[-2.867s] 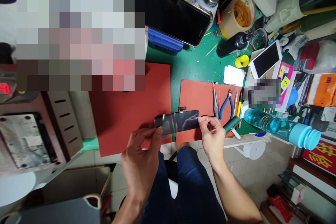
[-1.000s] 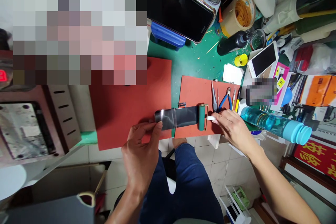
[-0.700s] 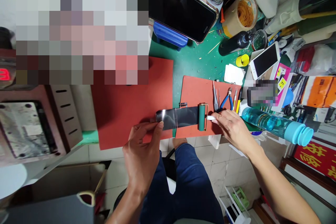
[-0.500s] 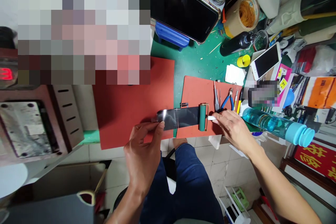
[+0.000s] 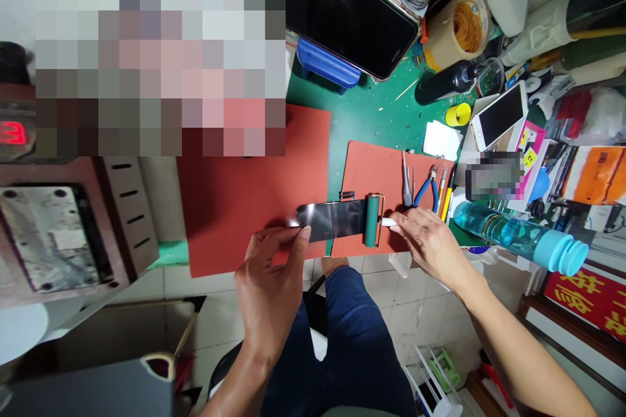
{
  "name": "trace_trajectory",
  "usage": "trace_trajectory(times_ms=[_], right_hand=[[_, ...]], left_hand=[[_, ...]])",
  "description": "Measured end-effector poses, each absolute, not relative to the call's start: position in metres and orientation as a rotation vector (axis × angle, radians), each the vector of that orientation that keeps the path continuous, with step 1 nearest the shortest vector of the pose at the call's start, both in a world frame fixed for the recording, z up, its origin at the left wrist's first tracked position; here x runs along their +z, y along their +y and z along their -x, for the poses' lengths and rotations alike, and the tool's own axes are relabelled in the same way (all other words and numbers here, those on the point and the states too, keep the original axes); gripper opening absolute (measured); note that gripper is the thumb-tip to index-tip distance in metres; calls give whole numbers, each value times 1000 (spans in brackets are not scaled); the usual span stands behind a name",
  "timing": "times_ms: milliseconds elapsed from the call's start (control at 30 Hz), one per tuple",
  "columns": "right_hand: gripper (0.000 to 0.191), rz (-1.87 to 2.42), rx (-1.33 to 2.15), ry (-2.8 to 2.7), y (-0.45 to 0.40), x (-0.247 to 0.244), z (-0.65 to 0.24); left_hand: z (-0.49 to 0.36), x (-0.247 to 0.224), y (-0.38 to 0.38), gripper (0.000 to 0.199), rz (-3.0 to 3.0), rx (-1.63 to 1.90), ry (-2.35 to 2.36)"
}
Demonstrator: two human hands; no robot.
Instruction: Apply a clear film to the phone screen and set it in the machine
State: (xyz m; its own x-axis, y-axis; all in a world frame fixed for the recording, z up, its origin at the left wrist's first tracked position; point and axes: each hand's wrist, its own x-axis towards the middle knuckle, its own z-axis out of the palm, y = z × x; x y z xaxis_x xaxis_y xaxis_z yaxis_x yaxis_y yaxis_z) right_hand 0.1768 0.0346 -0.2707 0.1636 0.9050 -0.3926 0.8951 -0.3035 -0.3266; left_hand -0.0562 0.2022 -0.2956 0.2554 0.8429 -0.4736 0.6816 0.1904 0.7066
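A dark, glossy phone screen (image 5: 349,220) lies across the red mats, with see-through film showing over its left part. At that left end, my left hand (image 5: 274,260) has thumb and fingers pinched on the clear film (image 5: 293,222); where exactly the film's edge sits is hard to make out. Pressed across the screen's right part is a green roller (image 5: 372,221) in a metal frame. My right hand (image 5: 423,234) is closed around the roller's white handle (image 5: 389,222). A small black clip-like piece (image 5: 347,195) sits at the screen's upper edge.
Beyond my right hand lie tweezers (image 5: 406,179), blue-handled pliers (image 5: 429,189) and a blue bottle (image 5: 518,234). A large phone (image 5: 357,10) leans on a blue stand (image 5: 327,65) at the back. To the left stands a machine with a metal plate (image 5: 46,241).
The roller and my right hand have moved slightly left along the screen. My left hand keeps its pinch at the left end. The whole view has shifted a little.
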Motion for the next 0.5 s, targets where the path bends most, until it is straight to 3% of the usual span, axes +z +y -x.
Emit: trace_trajectory(times_ms=[500], right_hand=[[33,2390,802,-1859,54,-271,-157]], left_hand=[[60,-296,203,18,-1580,225,1403]])
